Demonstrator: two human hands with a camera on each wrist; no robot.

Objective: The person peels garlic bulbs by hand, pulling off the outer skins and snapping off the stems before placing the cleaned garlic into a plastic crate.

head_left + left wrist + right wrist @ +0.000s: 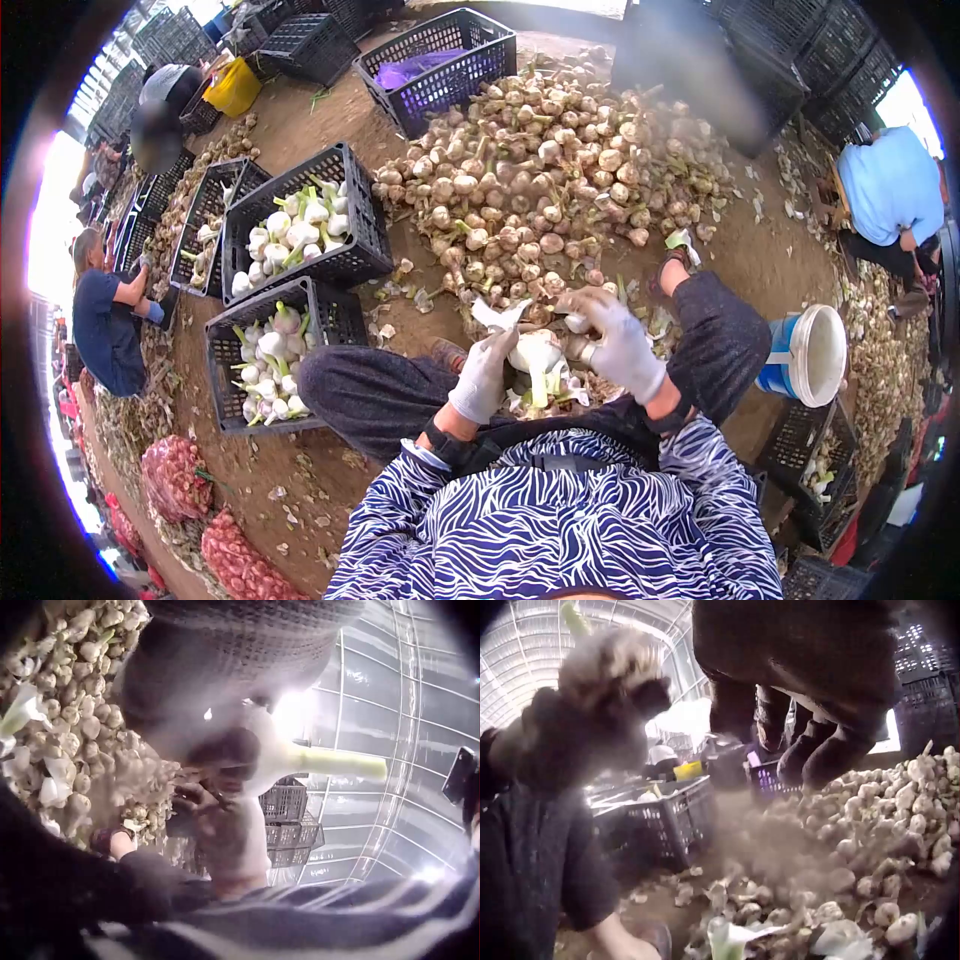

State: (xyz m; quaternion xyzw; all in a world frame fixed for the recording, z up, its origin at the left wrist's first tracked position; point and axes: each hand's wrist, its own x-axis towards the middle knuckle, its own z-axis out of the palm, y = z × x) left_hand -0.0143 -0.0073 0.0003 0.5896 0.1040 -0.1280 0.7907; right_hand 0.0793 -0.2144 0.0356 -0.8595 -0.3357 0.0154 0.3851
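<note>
Blue-and-white patterned shirt fills the bottom of the head view. Just beyond it, between the raised knees, two gloved hands meet on one garlic bulb. The left hand curls its fingers round the bulb's left side, and the right hand curls over its far end. The bulb's long axis runs toward the person, its pale green stalk pointing back at the lap. A garlic pile lies ahead, and crates of cleaned bulbs stand to the left.

Garlic pile ahead, bulb btwn knees, crates L, bucket R
</note>
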